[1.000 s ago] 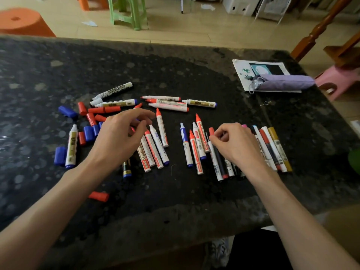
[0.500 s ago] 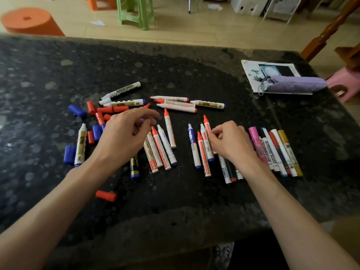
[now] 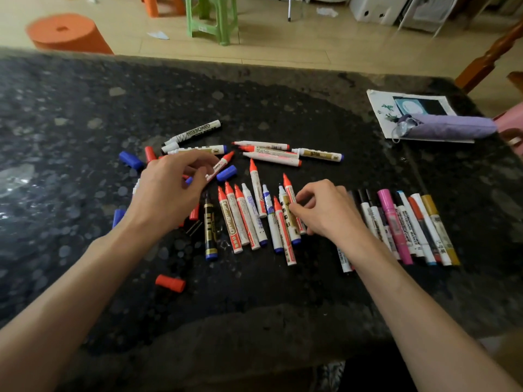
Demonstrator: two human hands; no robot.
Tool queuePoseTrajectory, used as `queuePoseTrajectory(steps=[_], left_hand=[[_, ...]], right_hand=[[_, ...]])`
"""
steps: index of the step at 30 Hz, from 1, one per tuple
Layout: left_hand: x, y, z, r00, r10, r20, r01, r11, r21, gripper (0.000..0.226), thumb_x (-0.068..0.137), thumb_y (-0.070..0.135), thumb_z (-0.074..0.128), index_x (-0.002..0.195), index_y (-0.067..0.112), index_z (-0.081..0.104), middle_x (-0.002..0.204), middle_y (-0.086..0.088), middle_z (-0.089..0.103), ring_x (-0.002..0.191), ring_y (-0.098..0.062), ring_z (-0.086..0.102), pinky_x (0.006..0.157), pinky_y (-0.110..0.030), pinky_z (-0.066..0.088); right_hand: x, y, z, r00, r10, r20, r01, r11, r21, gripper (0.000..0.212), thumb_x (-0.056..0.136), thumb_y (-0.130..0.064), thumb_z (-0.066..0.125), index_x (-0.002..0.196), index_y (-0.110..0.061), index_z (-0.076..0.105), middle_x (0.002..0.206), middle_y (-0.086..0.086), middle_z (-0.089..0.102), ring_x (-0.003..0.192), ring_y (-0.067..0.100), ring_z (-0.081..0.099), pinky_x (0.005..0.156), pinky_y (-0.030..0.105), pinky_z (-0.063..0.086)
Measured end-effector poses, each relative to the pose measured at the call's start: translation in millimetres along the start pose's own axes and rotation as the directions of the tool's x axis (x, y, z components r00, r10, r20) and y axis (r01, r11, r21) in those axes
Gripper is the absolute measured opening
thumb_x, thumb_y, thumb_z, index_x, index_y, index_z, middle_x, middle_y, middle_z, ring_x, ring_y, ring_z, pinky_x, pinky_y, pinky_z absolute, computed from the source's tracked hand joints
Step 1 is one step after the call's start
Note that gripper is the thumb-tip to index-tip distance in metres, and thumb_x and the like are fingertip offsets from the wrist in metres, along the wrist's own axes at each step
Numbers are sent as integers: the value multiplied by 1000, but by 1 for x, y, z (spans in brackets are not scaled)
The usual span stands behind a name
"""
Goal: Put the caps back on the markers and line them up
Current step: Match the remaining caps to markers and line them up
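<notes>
On the bench [image 3: 283,103], far side: four crosswise markers [image 3: 268,151] lie there, three red-tipped and one gold-labelled.
Left hand [image 3: 169,190]: you pinch one red-tipped marker [image 3: 219,168] between thumb and fingers, with its tip pointing away from you.
Right hand [image 3: 325,213]: your fingers are curled, tips against the right end of the middle row. Whether they grip anything cannot be told.
Middle row [image 3: 246,219]: uncapped markers lie side by side, six of them with red tips.
Blue caps [image 3: 226,173]: three show, one just beside the held marker and two left of your left hand.
Red cap [image 3: 169,282]: one lies alone near your left forearm.
Capped row: one pink marker [image 3: 394,224] has four more at its right. Those at its left are partly hidden.
Far right: one purple bundle [image 3: 447,128] rests on one paper sheet [image 3: 407,108].
</notes>
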State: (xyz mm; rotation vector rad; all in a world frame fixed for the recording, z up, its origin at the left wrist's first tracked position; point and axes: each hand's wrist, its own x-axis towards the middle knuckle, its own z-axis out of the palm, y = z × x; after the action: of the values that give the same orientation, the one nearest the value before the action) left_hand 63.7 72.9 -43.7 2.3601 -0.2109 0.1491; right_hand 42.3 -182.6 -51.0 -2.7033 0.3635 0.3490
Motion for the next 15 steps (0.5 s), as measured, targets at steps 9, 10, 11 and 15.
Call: queuePoseTrajectory(steps=[9, 10, 11, 15], left_hand=[[-7, -38, -31, 994, -110, -27, 111, 992, 55, 36, 94, 7, 56, 112, 33, 73, 87, 23, 71, 85, -10, 71, 84, -37, 57], [-8, -41, -34, 993, -116, -35, 118, 991, 59, 36, 93, 7, 57, 112, 32, 74, 86, 24, 70, 85, -9, 71, 85, -38, 58], [-10, -45, -36, 992, -122, -41, 124, 990, 60, 35, 93, 7, 57, 111, 32, 74, 86, 25, 70, 85, -9, 71, 87, -40, 58], [-15, -56, -48, 991, -129, -40, 132, 988, 75, 31, 92, 11, 57, 106, 33, 73, 91, 16, 76, 88, -9, 71, 90, -43, 57]], right_hand=[[1, -24, 9, 998, -43, -49, 39, 996, -79, 19, 94, -46, 72, 107, -34, 65, 97, -9, 70, 91, 12, 67, 69, 32, 52], [1, -25, 9, 997, -40, -67, 34, 996, -88, 20, 95, -46, 71, 109, -34, 64, 98, -8, 70, 93, 12, 67, 71, 33, 53], [0, -26, 10, 997, -36, -70, 29, 995, -91, 21, 96, -46, 70, 111, -34, 63, 100, -8, 69, 93, 13, 67, 72, 33, 54], [-1, -34, 14, 998, -53, -37, 49, 993, -108, 19, 97, -45, 68, 109, -34, 60, 100, -8, 68, 90, 13, 64, 66, 31, 49]])
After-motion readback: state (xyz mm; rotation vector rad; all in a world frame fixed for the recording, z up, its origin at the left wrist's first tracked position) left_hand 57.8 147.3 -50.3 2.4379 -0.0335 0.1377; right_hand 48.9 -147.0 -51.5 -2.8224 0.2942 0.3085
